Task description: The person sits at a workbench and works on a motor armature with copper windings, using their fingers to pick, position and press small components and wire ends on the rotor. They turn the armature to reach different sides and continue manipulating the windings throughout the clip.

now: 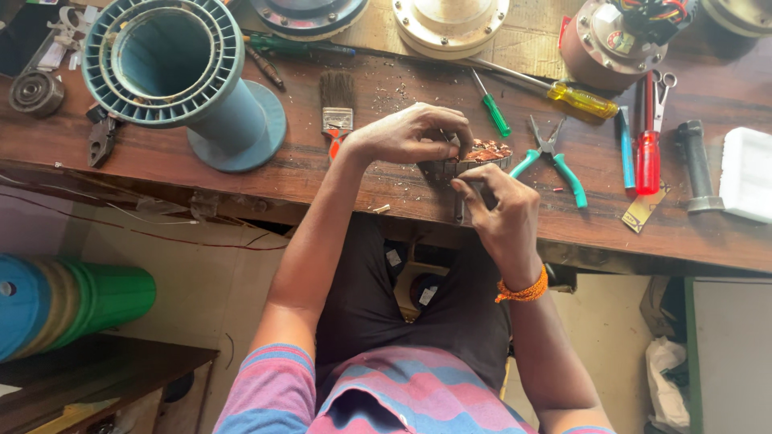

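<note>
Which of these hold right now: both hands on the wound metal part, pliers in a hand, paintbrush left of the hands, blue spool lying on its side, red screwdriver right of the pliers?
1. Both hands, left hand and right hand, touch the wound metal part. True.
2. A hand holds the pliers. False: they lie on the bench.
3. The paintbrush lies left of the hands. True.
4. The blue spool lies on its side. True.
5. The red screwdriver lies left of the pliers. False: right.
</note>
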{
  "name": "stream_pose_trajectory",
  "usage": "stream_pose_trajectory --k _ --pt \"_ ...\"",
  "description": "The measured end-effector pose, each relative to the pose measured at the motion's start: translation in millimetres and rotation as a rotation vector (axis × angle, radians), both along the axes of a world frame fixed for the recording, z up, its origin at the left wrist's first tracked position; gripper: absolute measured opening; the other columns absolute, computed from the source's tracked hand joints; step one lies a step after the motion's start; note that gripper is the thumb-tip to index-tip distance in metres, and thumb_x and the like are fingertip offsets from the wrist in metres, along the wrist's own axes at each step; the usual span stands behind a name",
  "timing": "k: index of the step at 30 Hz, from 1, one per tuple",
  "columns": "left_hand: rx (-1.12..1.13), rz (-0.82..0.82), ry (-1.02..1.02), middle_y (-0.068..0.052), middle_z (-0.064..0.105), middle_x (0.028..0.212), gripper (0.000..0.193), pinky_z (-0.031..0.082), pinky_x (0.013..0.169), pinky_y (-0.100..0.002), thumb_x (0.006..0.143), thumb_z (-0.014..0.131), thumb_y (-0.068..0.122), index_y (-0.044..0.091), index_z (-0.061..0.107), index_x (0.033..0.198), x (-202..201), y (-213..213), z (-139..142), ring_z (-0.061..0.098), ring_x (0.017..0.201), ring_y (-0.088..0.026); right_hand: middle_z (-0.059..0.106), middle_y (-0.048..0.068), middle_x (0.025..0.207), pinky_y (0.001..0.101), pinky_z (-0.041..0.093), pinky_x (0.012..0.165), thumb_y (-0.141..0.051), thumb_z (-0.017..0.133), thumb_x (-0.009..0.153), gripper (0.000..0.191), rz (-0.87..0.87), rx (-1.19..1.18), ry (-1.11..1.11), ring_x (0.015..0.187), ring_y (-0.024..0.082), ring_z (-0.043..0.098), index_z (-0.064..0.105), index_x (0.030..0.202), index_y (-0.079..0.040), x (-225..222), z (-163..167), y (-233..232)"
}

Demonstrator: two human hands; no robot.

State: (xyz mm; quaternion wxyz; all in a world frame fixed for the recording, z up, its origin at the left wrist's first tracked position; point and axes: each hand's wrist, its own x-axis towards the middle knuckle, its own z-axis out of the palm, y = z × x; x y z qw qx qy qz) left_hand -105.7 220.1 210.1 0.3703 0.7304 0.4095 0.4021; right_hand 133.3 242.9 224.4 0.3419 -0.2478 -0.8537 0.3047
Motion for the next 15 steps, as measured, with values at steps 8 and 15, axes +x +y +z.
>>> stream_pose_trajectory --k 8,15 --pt "0.093 0.086 0.051 -0.008 0.066 0.113 0.052 0.054 0.094 -0.035 0.095 0.069 0.051 0.004 0.062 0.116 10.3 -14.9 -8.9 0.066 0.108 -0.021 0.071 0.009 0.080 0.0303 0.046 0.061 -0.002 0.077 0.092 0.006 0.055 -0.021 0.035 0.063 0.014 0.058 0.074 0.098 -0.003 4.3 -23.8 0.3" --pt "0.324 0.348 0.194 -0.011 0.061 0.113 0.043 0.051 0.099 -0.042 0.089 0.082 0.028 0.006 0.056 0.116 39.5 -26.8 -23.0 0.061 0.114 -0.031 0.065 0.004 0.077 0.0273 0.044 0.064 0.000 0.076 0.095 0.005 -0.052 -0.234 0.150 0.070 0.010 0.054 0.072 0.098 0.000 21.8 -60.9 3.7"
